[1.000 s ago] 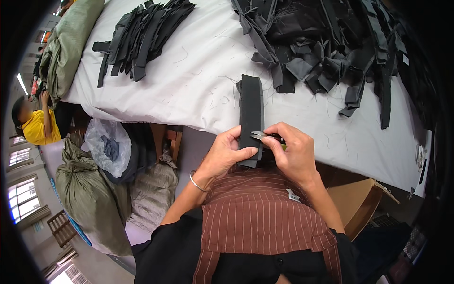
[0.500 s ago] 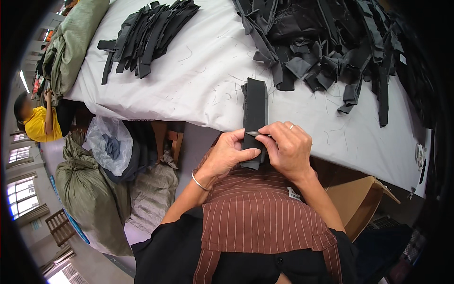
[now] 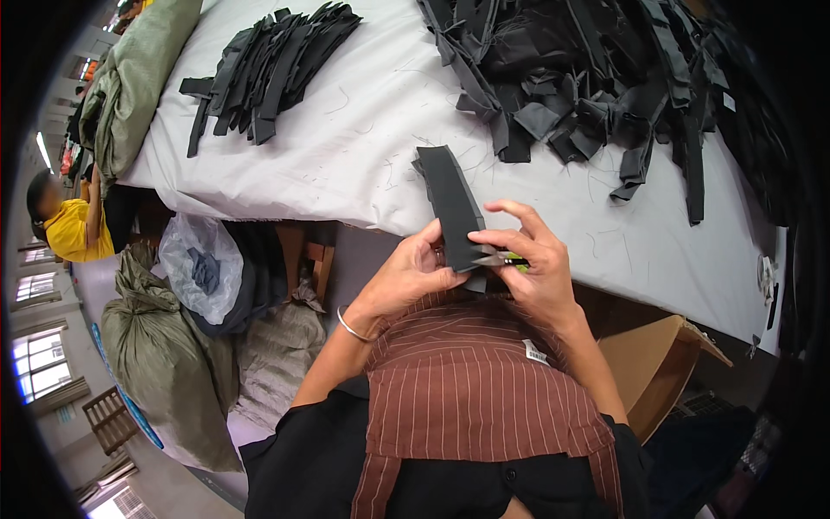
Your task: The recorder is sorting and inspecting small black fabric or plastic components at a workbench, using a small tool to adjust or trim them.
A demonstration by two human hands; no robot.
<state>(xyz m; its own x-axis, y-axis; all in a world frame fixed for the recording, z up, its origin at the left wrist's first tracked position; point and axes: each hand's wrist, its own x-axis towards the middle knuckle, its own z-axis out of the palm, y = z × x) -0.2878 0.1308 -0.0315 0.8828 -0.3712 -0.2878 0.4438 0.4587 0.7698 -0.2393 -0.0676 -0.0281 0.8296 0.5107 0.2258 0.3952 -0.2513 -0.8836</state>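
A black fabric strip (image 3: 455, 210) reaches over the table's near edge, its far end tilted to the left. My left hand (image 3: 410, 270) is closed on the strip's near end, thumb and fingers on its left side. In my right hand (image 3: 538, 258) is a pair of thread snips (image 3: 498, 259), with metal blades and a bit of green at the grip. The blades point left, close against the strip's right edge. My right index fingertip touches the strip, while another finger is raised.
On the white-covered table (image 3: 346, 164) lie a neat stack of black strips (image 3: 275, 73) and a larger tangled heap of them (image 3: 575, 86). Loose threads are scattered about. Below stand an open cardboard box (image 3: 653, 372), a tied sack (image 3: 164, 346) and a clear plastic bag (image 3: 203, 268). Another person (image 3: 78, 227) is far left.
The strip has tilted to the left at its far end. My right hand has shifted down and opened out somewhat, so the snips now show more clearly beside the strip's near end.
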